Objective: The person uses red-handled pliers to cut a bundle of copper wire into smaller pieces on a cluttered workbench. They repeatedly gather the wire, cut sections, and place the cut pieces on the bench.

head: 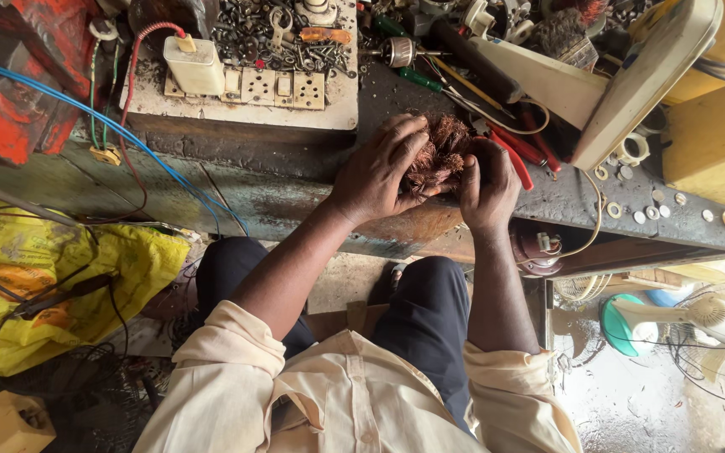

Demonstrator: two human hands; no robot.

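Note:
A tangled bundle of copper-coloured wire [440,153] rests at the front edge of a dark metal workbench [287,197]. My left hand [375,172] wraps over its left side with the fingers curled onto the top. Pressed against the bundle's right side is my right hand [488,189], its fingers closed around the wire. Both forearms reach up from cream rolled sleeves, above dark trousers.
A white switch-and-socket board [249,88] with a plugged adapter lies at the back left, with loose nuts and screws behind it. Screwdrivers and red-handled pliers [509,151] lie right of the hands. Washers dot the bench's right. A yellow bag [52,268] lies left; a fan [690,323] stands at lower right.

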